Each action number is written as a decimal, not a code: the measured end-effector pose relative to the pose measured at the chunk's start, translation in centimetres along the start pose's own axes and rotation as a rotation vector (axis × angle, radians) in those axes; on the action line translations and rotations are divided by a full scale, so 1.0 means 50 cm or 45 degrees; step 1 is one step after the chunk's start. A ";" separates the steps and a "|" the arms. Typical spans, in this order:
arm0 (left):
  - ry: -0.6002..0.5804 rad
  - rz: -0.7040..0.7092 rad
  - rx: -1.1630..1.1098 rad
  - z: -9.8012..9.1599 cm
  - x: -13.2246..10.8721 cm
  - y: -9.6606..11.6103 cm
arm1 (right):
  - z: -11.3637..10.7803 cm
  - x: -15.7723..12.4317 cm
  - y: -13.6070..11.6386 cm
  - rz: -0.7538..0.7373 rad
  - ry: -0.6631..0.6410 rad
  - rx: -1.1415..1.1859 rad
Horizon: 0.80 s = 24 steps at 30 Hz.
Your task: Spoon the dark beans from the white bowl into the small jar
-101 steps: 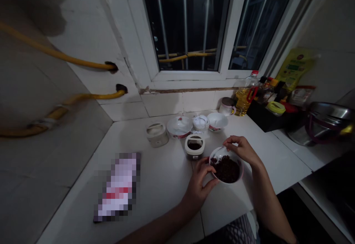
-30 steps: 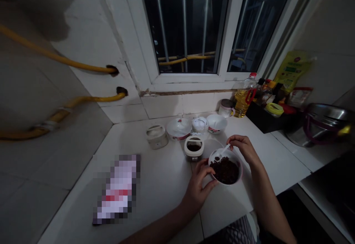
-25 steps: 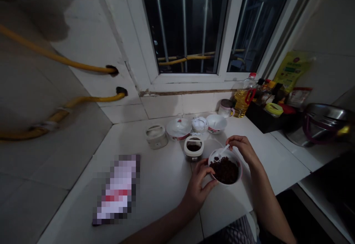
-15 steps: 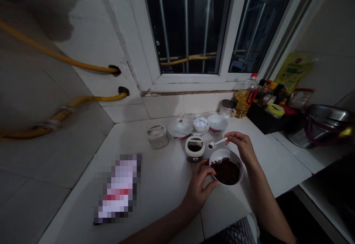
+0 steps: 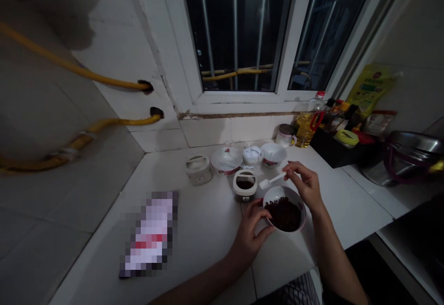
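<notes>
My left hand (image 5: pixel 250 231) grips the near left side of a white bowl (image 5: pixel 288 191), thumb and fingers at its rim. Dark reddish-brown bits (image 5: pixel 286 214) lie in the bowl. Above the bowl's far edge, my right hand (image 5: pixel 305 185) pinches the handle of a small white spoon (image 5: pixel 266 183). The spoon's scoop points left and looks bare. Just left of it stands an open square jar (image 5: pixel 244 195) with a white rim and dark contents.
Behind are a clear lidded jar (image 5: pixel 198 171), a wide bowl (image 5: pixel 226 160), a small white-filled container (image 5: pixel 252 155) and another bowl (image 5: pixel 274 153). An oil bottle (image 5: pixel 305 127), a black box (image 5: pixel 329 150) and a metal pot (image 5: pixel 409 157) stand right. A blurred packet (image 5: pixel 149 235) lies left.
Dark bits that were in the spoon's scoop no longer show there. The spoon has shifted slightly, still near the bowl's far edge. My left hand keeps its hold on the bowl.
</notes>
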<state>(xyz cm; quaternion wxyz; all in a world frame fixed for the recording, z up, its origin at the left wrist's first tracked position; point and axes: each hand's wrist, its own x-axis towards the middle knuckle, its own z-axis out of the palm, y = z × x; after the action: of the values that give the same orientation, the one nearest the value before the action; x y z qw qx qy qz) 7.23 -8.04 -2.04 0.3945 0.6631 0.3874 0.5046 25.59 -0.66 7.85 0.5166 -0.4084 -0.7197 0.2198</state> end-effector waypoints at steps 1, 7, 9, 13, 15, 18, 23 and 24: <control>0.000 0.000 -0.001 0.000 0.000 0.000 | -0.013 -0.001 0.008 0.051 -0.016 0.004; -0.011 -0.001 -0.001 0.001 -0.003 -0.005 | -0.038 -0.011 0.031 0.122 -0.216 -0.376; -0.010 0.000 0.014 0.000 -0.003 -0.005 | -0.025 -0.015 0.029 0.118 -0.301 -0.444; -0.013 0.035 0.038 -0.002 -0.001 -0.003 | 0.001 -0.018 0.025 0.142 -0.416 -0.370; -0.012 0.055 0.038 -0.002 -0.001 -0.001 | 0.004 -0.015 0.028 0.212 -0.384 -0.287; -0.011 0.056 0.021 -0.002 0.001 0.002 | -0.004 -0.008 0.036 0.450 -0.280 -0.125; 0.006 0.052 0.001 -0.001 0.002 0.004 | -0.014 0.000 0.044 0.643 -0.153 0.055; 0.004 0.047 0.000 -0.001 0.002 0.004 | -0.014 0.001 0.044 0.650 -0.149 0.049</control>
<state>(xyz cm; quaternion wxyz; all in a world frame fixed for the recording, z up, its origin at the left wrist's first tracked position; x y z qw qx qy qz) 7.21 -8.01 -1.83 0.3845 0.6693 0.3756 0.5129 27.03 0.56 6.49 0.4097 -0.5535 -0.6177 0.3798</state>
